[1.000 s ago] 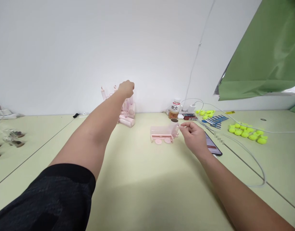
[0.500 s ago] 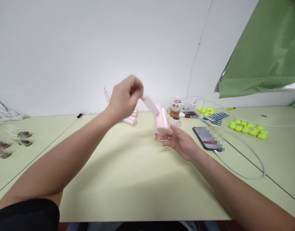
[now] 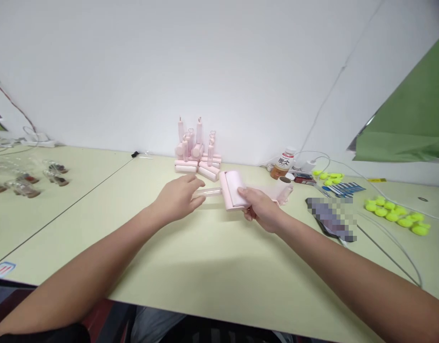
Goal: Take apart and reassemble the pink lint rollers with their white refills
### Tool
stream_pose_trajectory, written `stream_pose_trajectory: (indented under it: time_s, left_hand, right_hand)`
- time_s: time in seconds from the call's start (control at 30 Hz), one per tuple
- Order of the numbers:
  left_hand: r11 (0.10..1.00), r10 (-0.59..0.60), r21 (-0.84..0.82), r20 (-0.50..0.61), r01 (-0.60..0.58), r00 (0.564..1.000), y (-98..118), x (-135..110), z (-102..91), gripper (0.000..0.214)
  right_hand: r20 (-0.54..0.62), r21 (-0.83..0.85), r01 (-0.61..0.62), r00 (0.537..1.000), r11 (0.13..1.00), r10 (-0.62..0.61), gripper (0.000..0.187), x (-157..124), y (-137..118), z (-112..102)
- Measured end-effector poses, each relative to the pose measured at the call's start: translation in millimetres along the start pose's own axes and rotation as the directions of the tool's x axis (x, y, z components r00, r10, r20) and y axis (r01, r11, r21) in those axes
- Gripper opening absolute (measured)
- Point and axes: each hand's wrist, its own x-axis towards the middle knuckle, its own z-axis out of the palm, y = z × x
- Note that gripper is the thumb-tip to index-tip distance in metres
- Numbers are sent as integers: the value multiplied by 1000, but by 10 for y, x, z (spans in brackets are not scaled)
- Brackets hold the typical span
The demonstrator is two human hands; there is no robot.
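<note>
A pink lint roller (image 3: 230, 189) lies level over the pale green table (image 3: 212, 257), held at both ends. My left hand (image 3: 179, 196) is closed on its translucent pink handle. My right hand (image 3: 261, 208) is closed around the roller's pink head. Just behind my right hand sits a clear pink cover (image 3: 280, 192) with a small dark-topped roll beside it. A pile of more pink lint rollers (image 3: 195, 152) stands against the white wall beyond my hands.
A phone (image 3: 330, 219) lies right of my right hand, with a white cable curving past it. A drink bottle (image 3: 281, 165), yellow-green round pieces (image 3: 396, 214) and blue cards lie at the back right. Small glass jars (image 3: 24, 183) sit far left. A green sheet hangs upper right.
My left hand took a lint roller from the pile by the wall and brought it down to the table. My right hand left the clear cover and closed on the roller's head.
</note>
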Motion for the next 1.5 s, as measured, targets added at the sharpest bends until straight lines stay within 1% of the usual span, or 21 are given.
stream_pose_trajectory:
  time_s: [0.13, 0.2, 0.27, 0.33, 0.4, 0.5, 0.57, 0.63, 0.7, 0.83, 0.97, 1.03, 1.07, 1.13, 1.17, 1.2, 1.23, 1.27, 1.37, 1.43, 1.5]
  left_hand:
    - [992, 16, -123, 107, -3, 994, -88, 45, 271, 30]
    - [987, 15, -162, 135, 7, 991, -165, 51, 353, 28]
    - [985, -16, -167, 101, 33, 995, -255, 50, 380, 26]
    - [978, -82, -187, 41, 88, 996, -339, 52, 364, 23]
    - [951, -196, -248, -13, 186, 981, -400, 60, 331, 22]
    - [869, -354, -386, -46, 310, 934, -432, 71, 294, 26]
    - [826, -392, -457, -45, 330, 919, -419, 70, 290, 30]
    - [814, -382, -489, -44, 314, 923, -393, 60, 300, 30]
    - [814, -362, -497, -30, 300, 932, -365, 45, 320, 29]
    - [825, -320, -489, 10, 284, 947, -332, 14, 362, 28]
    - [850, -298, -453, 9, 270, 955, -322, -16, 364, 28]
    - [864, -277, -435, 7, 252, 961, -293, -28, 358, 28]
    - [872, -259, -428, 7, 236, 966, -263, -30, 359, 28]
    - [891, -209, -411, 7, 193, 978, -158, -26, 374, 27]
    - [903, -179, -396, 6, 167, 984, -81, -19, 389, 26]
    - [917, -148, -374, 7, 140, 989, 9, -11, 408, 25]
    - [931, -115, -347, 6, 110, 993, 110, -1, 429, 24]
    - [943, -75, -323, 14, 76, 997, 217, 9, 450, 23]
    - [964, 12, -267, 67, 6, 998, 517, 44, 493, 22]
    - [965, 44, -263, 101, -16, 994, 659, 78, 501, 23]
    - [961, 52, -277, 125, -15, 991, 742, 120, 504, 25]
  right_hand:
    - [94, -227, 26, 996, 974, -5, 30, 104, -74, 233]
    - [145, -343, 60, 989, 937, -10, 22, 175, -154, 267]
    - [161, -453, 144, 984, 880, -78, 21, 278, -280, 198]
    - [131, -562, 223, 975, 797, -180, 22, 411, -439, 39]
    - [116, -726, 229, 970, 648, -212, 24, 561, -583, -153]
    - [241, -901, 260, 965, 348, -100, 31, 775, -661, -350]
    - [264, -951, 263, 965, 163, -17, 41, 885, -603, -372]
    - [272, -961, 270, 962, 53, 32, 48, 959, -498, -331]
    - [274, -962, 273, 961, 18, 50, 52, 997, -390, -273]
    - [259, -966, 259, 965, 1, 41, 54, 997, -258, -224]
    - [253, -968, 252, 967, -16, -20, 54, 899, -216, -248]
    - [237, -968, 246, 960, 46, -153, 50, 768, -191, -240]
    - [211, -959, 249, 946, 134, -248, 47, 676, -172, -224]
    - [121, -858, 286, 920, 426, -373, 41, 451, -118, -169]
    - [81, -757, 295, 928, 583, -365, 40, 328, -85, -134]
    - [79, -631, 281, 951, 723, -300, 42, 206, -50, -96]
    - [90, -491, 242, 970, 837, -227, 43, 92, -14, -62]
    - [106, -375, 197, 980, 906, -169, 44, -9, 22, -35]
    - [29, -237, 80, 997, 968, -75, 42, -208, 137, -27]
    - [-40, -196, 51, 997, 979, -61, 41, -258, 223, -82]
    - [-63, -119, 42, 997, 992, -50, 40, -264, 312, -155]
